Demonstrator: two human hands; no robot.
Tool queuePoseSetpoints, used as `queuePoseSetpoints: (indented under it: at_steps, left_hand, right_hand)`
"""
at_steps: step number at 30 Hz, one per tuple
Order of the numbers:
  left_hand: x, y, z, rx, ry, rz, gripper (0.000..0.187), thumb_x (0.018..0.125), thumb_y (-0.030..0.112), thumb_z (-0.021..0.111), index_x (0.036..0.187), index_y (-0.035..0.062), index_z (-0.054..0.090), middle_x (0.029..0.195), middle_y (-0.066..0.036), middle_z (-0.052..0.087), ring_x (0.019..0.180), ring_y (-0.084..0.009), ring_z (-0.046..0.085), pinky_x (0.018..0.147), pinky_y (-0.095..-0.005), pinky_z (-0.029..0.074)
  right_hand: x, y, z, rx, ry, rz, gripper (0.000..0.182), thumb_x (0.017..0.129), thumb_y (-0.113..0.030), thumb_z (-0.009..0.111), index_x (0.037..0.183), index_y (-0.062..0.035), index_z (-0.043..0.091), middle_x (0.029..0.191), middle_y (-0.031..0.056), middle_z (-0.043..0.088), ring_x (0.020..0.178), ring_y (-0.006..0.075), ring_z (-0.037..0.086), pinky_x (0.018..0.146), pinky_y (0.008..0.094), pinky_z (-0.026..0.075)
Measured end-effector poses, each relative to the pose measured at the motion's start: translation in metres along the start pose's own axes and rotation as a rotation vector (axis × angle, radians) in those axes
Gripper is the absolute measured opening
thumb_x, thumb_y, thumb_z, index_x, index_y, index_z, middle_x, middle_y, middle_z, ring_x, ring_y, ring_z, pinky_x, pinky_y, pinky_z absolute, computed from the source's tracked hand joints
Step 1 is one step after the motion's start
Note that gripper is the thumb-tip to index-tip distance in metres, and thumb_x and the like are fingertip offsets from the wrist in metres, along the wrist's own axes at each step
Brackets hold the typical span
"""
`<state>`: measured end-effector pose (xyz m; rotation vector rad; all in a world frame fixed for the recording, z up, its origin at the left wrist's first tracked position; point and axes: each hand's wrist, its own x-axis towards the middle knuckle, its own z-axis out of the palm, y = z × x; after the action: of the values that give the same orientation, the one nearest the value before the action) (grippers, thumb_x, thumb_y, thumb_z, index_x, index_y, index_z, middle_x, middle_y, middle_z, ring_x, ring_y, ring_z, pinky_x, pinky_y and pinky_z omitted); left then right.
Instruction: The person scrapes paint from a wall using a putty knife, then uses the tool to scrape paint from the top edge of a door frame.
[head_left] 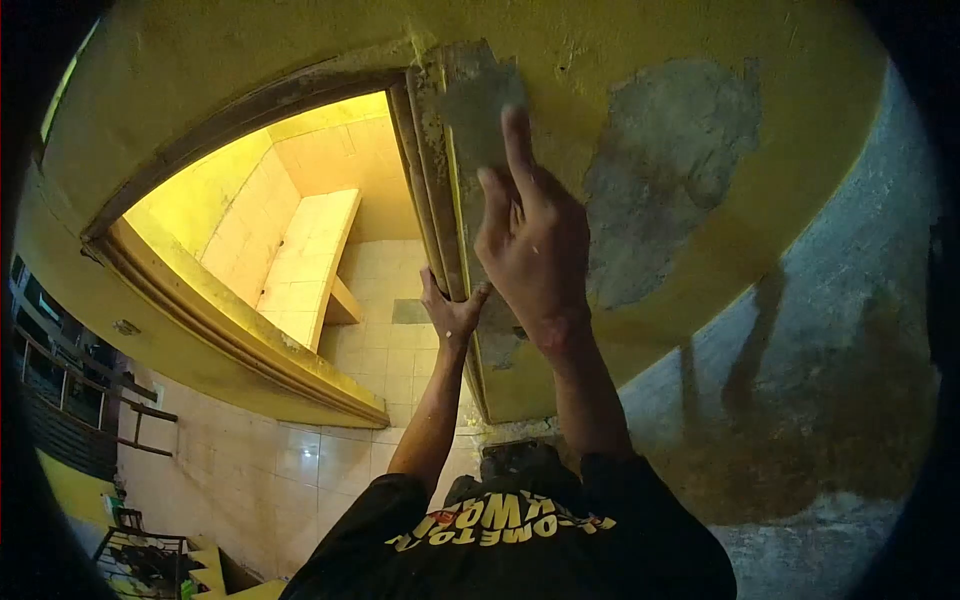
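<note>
My right hand (540, 240) is raised against the yellow wall beside the doorway, index finger stretched upward and the other fingers curled. Its index finger and thumb lie on a flat grey blade (475, 115), which looks like a putty scraper. The blade's outline partly blends with the grey patch on the wall, and any handle is hidden by the hand. Lower down, my left hand (455, 312) grips the brown door frame (428, 190), with its thumb on the wall side and its fingers on the opening side.
A large bare grey plaster patch (665, 170) marks the yellow wall (800, 120) on the right. Through the doorway shows a lit tiled room with a tiled ledge (305, 255). Pale floor tiles (250, 490) and a dark metal rack (140, 560) lie at lower left.
</note>
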<state>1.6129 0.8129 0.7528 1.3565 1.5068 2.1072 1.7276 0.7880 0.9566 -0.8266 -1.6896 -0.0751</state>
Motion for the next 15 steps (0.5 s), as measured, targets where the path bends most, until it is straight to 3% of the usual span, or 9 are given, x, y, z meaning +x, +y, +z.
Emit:
queuePoseSetpoints:
  at_steps: [2, 5, 7, 15]
  left_hand:
    - [0.001, 0.004, 0.000, -0.019, -0.008, -0.026, 0.072, 0.060, 0.044, 0.078, 0.103, -0.0024, 0.044, 0.084, -0.015, 0.059, 0.079, -0.0248, 0.060, 0.070, -0.0370, 0.048]
    - [-0.001, 0.002, 0.002, -0.035, 0.012, -0.023, 0.072, 0.060, 0.045, 0.078, 0.103, -0.0021, 0.044, 0.086, -0.015, 0.059, 0.077, -0.0251, 0.060, 0.070, -0.0361, 0.048]
    - [0.003, -0.005, 0.005, 0.045, 0.049, 0.048, 0.074, 0.060, 0.049, 0.078, 0.101, -0.0019, 0.044, 0.086, -0.016, 0.059, 0.076, -0.0257, 0.061, 0.068, -0.0358, 0.049]
    - [-0.002, 0.002, 0.004, 0.034, 0.018, 0.005, 0.073, 0.060, 0.051, 0.076, 0.100, -0.0015, 0.043, 0.085, -0.015, 0.058, 0.078, -0.0259, 0.060, 0.068, -0.0374, 0.048]
  right_hand:
    - [-0.016, 0.008, -0.008, 0.042, -0.138, 0.085, 0.050, 0.086, -0.007, 0.054, 0.133, -0.0046, 0.039, 0.083, 0.0186, 0.062, 0.065, 0.0245, 0.064, 0.054, 0.0321, 0.048]
    - [-0.014, 0.011, 0.002, 0.094, -0.052, 0.033, 0.048, 0.085, -0.007, 0.054, 0.131, -0.0036, 0.041, 0.087, 0.0202, 0.063, 0.071, 0.0252, 0.065, 0.058, 0.0316, 0.050]
    - [-0.007, 0.007, -0.001, 0.057, -0.064, 0.033, 0.048, 0.085, -0.007, 0.055, 0.131, -0.0040, 0.041, 0.088, 0.0202, 0.063, 0.073, 0.0257, 0.065, 0.059, 0.0312, 0.051]
    - [-0.011, 0.006, 0.003, 0.100, -0.083, 0.071, 0.050, 0.086, -0.007, 0.055, 0.133, -0.0048, 0.039, 0.095, 0.0201, 0.063, 0.076, 0.0275, 0.066, 0.062, 0.0317, 0.053]
